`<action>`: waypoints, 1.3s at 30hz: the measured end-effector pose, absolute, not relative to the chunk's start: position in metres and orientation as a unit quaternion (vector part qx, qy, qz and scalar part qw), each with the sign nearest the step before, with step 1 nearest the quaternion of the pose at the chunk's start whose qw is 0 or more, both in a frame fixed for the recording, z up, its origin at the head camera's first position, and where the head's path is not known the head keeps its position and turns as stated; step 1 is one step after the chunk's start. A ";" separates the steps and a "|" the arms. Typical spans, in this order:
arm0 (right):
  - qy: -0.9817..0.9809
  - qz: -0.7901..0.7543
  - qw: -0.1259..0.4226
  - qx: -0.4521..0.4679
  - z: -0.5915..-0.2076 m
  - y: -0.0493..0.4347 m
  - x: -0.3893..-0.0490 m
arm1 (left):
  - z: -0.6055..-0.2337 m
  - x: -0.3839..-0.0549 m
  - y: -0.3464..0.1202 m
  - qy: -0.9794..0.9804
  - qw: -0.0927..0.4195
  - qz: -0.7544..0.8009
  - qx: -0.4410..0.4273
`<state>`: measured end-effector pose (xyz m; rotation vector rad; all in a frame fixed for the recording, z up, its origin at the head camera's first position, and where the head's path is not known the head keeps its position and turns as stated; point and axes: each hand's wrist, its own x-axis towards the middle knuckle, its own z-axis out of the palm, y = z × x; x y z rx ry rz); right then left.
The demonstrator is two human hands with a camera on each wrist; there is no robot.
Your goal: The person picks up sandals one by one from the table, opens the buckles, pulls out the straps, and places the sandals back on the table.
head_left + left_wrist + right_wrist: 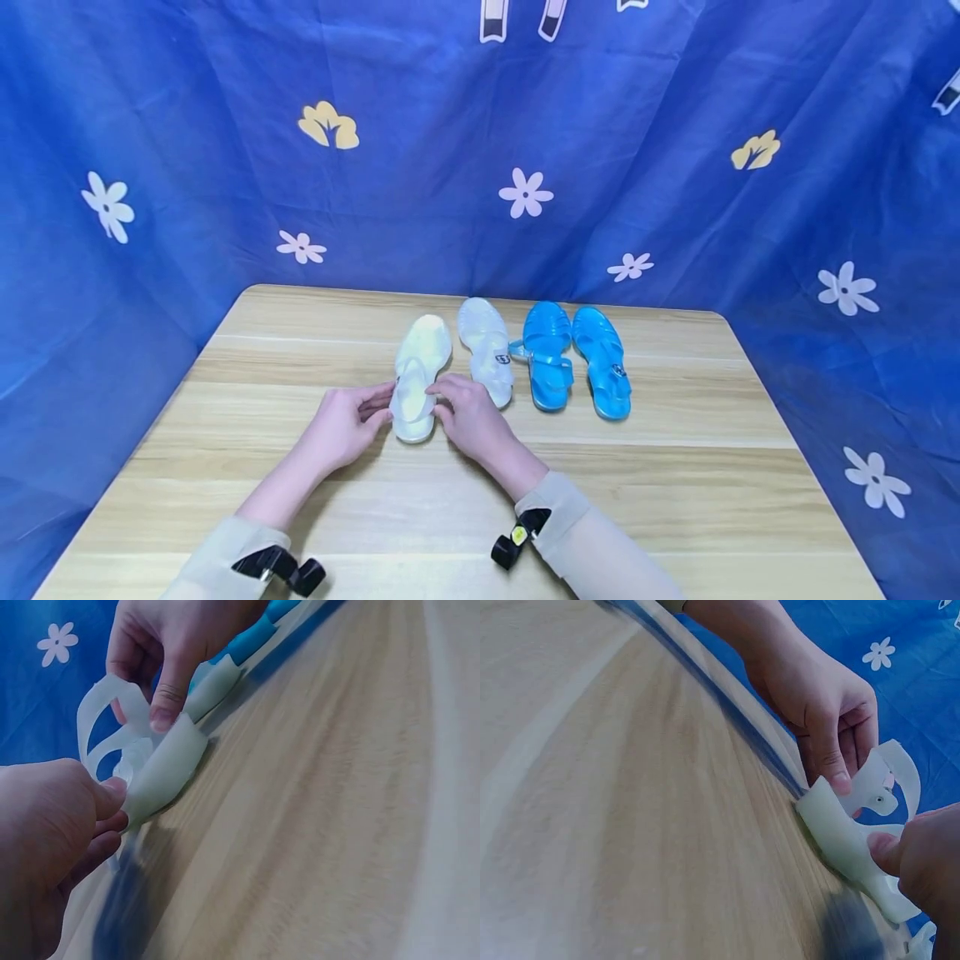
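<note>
A white jelly sandal (422,342) lies on the table with its toe pointing away and its heel toward me. My left hand (347,427) grips its left side near the ankle strap, with thumb and fingers bent at the edge. From the other side, my right hand (472,417) pinches the strap between thumb and fingers. Seen in the left wrist view, the loop of the strap (88,724) stands up over the sole. A small round fastening (880,800) shows on the strap in the right wrist view.
Just right of the hands lies a second white sandal (483,325), partly behind my right hand. Beyond it are two blue sandals, one (547,325) with its strap sticking out leftward and the other (597,333) farther right. A blue curtain (420,200) surrounds the wooden table (712,467).
</note>
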<state>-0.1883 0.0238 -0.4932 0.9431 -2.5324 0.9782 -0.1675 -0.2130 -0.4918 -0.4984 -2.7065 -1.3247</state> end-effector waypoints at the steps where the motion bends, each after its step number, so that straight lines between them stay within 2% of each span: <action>1: -0.874 0.340 0.134 0.320 -0.493 0.023 -0.190 | -0.492 -0.170 -0.212 -0.885 0.045 -0.433 -0.162; 16: -0.885 0.370 0.158 0.234 -0.494 0.016 -0.206 | -0.492 -0.199 -0.203 -0.890 0.055 -0.422 -0.161; 28: -0.886 0.365 0.199 0.207 -0.498 0.014 -0.204 | -0.493 -0.206 -0.199 -0.885 0.046 -0.438 -0.149; 34: -0.886 0.368 0.186 0.213 -0.497 0.014 -0.206 | -0.492 -0.206 -0.198 -0.878 0.047 -0.453 -0.145; 39: -0.897 0.358 0.149 0.214 -0.495 0.016 -0.202 | -0.497 -0.201 -0.199 -0.873 0.034 -0.466 -0.140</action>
